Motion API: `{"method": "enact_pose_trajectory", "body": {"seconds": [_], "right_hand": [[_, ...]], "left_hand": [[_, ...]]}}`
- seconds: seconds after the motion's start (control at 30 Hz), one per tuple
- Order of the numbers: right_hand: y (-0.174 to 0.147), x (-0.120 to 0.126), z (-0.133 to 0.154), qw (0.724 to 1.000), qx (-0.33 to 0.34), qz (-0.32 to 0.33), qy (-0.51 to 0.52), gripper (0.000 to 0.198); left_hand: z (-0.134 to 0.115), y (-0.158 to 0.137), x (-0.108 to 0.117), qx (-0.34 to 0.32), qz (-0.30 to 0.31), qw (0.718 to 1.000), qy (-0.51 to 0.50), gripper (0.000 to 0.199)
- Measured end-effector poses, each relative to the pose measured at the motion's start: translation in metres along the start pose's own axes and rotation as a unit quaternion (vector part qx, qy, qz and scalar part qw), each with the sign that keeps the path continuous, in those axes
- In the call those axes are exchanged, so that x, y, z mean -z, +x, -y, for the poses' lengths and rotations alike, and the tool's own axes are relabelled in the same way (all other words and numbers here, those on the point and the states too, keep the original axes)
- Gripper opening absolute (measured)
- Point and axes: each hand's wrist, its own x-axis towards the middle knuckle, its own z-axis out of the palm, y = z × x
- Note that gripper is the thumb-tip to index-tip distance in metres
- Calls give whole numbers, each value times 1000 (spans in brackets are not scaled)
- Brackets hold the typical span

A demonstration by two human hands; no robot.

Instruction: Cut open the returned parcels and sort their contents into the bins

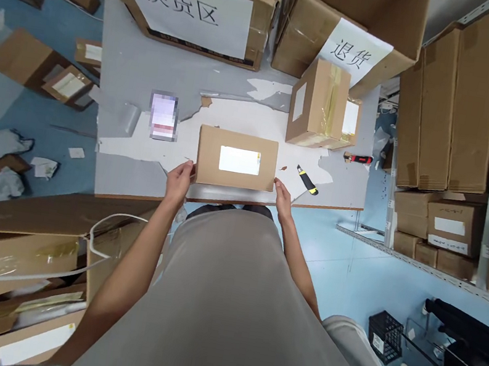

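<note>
A flat brown cardboard box (233,178) with a white label (239,160) on its top lies at the table's front edge, level or nearly so. At its left end is my left hand (178,182), thumb and fingers closed on the edge. My right hand (283,199) pinches the opposite end near the front corner. A yellow-and-black utility knife (307,180) lies just right of the box, and a red-and-black cutter (358,159) is farther right. The undersides of the box and some fingertips are hidden.
Two large open cartons (258,35) (296,42) with Chinese-lettered sheets stand at the back. A taped box (305,115) sits in front of the right one. A blurred-out phone-like rectangle (163,114) lies left. Shelves of cartons (475,109) rise at right; boxes and wrapping litter the floor at left.
</note>
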Motion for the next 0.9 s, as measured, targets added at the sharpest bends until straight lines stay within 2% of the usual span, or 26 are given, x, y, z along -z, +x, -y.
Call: {"method": "enact_pose_trajectory", "body": {"seconds": [0.1, 0.23, 0.37, 0.43, 0.53, 0.6, 0.67, 0.73, 0.9], "right_hand": [[0, 1, -14, 999, -25, 1, -20, 67], [-1, -11, -27, 999, -33, 25, -24, 58], [-1, -14, -19, 999, -19, 31, -25, 55], [0, -8, -6, 999, 18, 19, -20, 63], [6, 3, 19, 994, 101, -11, -28, 75], [10, 7, 34, 990, 126, -32, -48, 77], [14, 10, 43, 989, 121, -50, -68, 77], [15, 10, 45, 989, 104, -56, -86, 80], [10, 12, 37, 992, 86, -33, -89, 82]], "left_hand": [[14, -5, 9, 8, 3, 999, 48, 38], [27, -18, 12, 3, 33, 996, 80, 36], [17, -28, 12, -20, 37, 994, 96, 31], [2, -31, 13, -78, 22, 991, 102, 31], [-29, -34, 14, -210, 6, 971, 114, 37], [-46, -34, 11, -254, 5, 960, 120, 36], [-56, -34, 7, -254, 9, 959, 127, 34], [-56, -34, 2, -225, 15, 964, 140, 29], [-37, -36, 0, -159, 21, 978, 132, 30]]}}
